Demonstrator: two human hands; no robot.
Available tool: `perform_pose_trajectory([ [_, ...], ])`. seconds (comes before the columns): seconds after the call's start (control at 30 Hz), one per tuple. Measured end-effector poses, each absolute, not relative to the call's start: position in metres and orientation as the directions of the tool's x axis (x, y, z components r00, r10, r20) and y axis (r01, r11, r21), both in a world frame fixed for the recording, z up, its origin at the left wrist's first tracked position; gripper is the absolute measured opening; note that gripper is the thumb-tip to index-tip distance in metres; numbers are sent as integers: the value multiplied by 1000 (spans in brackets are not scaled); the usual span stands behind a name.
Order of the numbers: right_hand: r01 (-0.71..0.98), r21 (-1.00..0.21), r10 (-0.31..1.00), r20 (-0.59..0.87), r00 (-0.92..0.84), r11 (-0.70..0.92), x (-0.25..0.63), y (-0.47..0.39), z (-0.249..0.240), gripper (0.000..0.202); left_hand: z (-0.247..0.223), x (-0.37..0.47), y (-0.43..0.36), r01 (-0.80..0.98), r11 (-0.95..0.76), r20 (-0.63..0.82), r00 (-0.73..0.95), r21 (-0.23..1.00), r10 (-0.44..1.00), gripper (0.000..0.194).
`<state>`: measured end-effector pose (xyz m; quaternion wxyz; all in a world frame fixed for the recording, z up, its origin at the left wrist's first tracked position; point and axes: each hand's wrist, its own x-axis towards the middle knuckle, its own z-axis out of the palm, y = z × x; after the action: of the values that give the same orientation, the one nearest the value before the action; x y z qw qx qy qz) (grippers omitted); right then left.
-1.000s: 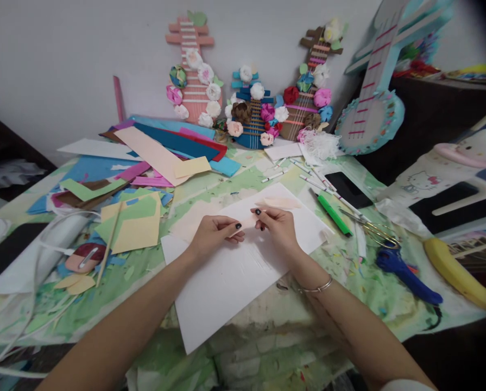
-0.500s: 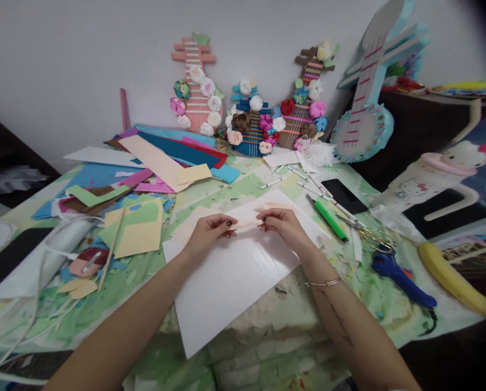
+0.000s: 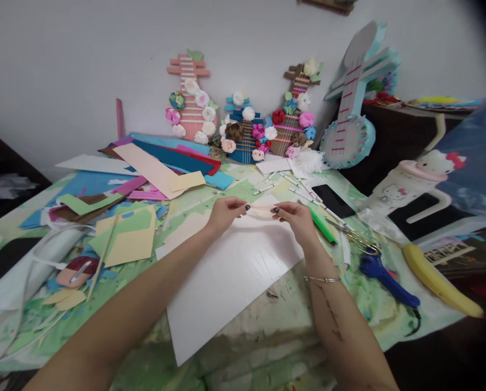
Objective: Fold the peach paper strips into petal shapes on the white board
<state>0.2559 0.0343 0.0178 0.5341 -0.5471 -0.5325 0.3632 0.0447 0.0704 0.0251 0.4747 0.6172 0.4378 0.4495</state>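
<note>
Between my two hands a pale peach strip of paper [image 3: 262, 212] is stretched over the far part of a white sheet [image 3: 222, 282]. My left hand [image 3: 228, 214] pinches the strip's left end between thumb and fingers. At its right end my right hand [image 3: 294, 217] pinches it in the same way. Some fingertips are hidden behind the strip. Just right of my right hand lies a green cutter [image 3: 323, 225], with gold-handled scissors [image 3: 360, 239] beside it.
Coloured paper strips [image 3: 169, 157] are piled at the back left. Flower-covered instrument models [image 3: 194, 108] lean on the wall. On the right are a blue glue gun [image 3: 385, 279], a banana [image 3: 438, 279], a phone [image 3: 333, 201] and a tumbler [image 3: 401, 187].
The view has shifted a little. Both hands have moved slightly away over the white sheet, and the strip between them now shows more clearly, still held at both ends.
</note>
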Motion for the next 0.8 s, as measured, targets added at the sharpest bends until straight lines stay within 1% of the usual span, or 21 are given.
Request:
perform_pose_trajectory([
  [0.1,339,-930,924,249,291,144,272,42,12,23,18,62,94,195,-218,174,218,956,960,14],
  [0.23,491,-865,898,293,328,102,279,47,3,16,-1,73,108,295,-244,185,213,924,959,11],
  [0.47,633,-773,923,266,277,33,280,49,-6,14,-12,71,107,422,-323,244,232,847,942,14],
  [0.63,712,-702,943,243,228,9,283,46,-1,18,-14,69,106,475,-385,280,279,791,919,19],
  [0.77,759,-651,957,213,195,-10,283,43,3,18,-14,68,104,486,-449,316,333,750,889,10],
  [0.8,768,-640,961,206,187,-12,282,43,3,18,-13,69,103,480,-471,327,356,740,876,11],
])
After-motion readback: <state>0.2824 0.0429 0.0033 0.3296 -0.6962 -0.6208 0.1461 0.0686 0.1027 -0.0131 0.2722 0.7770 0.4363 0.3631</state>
